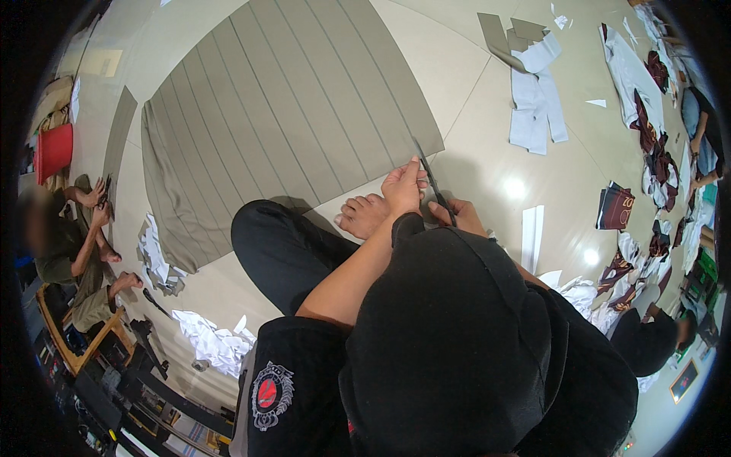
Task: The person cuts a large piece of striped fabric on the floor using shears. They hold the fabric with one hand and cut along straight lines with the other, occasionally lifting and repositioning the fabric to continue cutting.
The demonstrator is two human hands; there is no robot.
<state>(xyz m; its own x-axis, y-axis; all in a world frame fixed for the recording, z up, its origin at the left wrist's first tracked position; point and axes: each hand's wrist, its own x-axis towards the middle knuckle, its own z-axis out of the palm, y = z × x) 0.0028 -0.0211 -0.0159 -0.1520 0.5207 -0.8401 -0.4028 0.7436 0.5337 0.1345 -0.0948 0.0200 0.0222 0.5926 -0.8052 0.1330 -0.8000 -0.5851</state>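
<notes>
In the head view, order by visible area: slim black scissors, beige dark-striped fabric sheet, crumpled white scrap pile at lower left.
1. Striped fabric sheet
2. White scrap pile
3. Black scissors, partly hidden

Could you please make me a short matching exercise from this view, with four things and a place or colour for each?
1. Striped cloth
2. Scissors
3. Left hand
4. Red object

A. Far left of the picture
B. Held in the right hand
C. Greyish beige with dark lines
D. At the cloth's near edge, beside the blades

Pairs: 1-C, 2-B, 3-D, 4-A
</notes>
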